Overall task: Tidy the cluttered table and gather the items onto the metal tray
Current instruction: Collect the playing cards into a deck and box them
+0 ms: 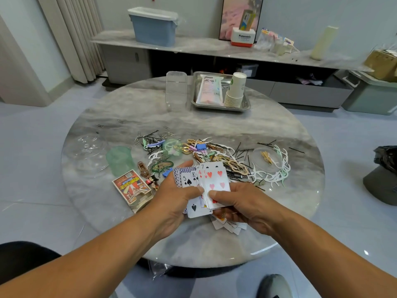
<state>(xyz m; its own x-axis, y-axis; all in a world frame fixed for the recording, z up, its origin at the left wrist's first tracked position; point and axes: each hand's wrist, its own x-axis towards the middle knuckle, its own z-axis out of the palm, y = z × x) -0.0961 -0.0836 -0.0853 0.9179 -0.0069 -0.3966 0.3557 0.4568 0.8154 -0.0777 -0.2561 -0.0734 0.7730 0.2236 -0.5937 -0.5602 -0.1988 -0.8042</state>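
Both hands hold a fanned stack of playing cards (211,179) above the near part of the round marble table (214,125). My left hand (178,196) grips the stack's left side, thumb on top. My right hand (238,203) pinches its right side. More cards (229,227) lie on the table under my right hand. The metal tray (247,105) stands at the far side and holds a white pouch (209,90) and a stack of paper cups (235,90). The card box (132,188) lies open to the left.
Hairpins, clips and floss picks (214,151) are scattered across the middle. A green cup (120,160) and clear lid (90,151) sit at the left, a clear box (176,89) beside the tray, a clear dish (266,158) at the right.
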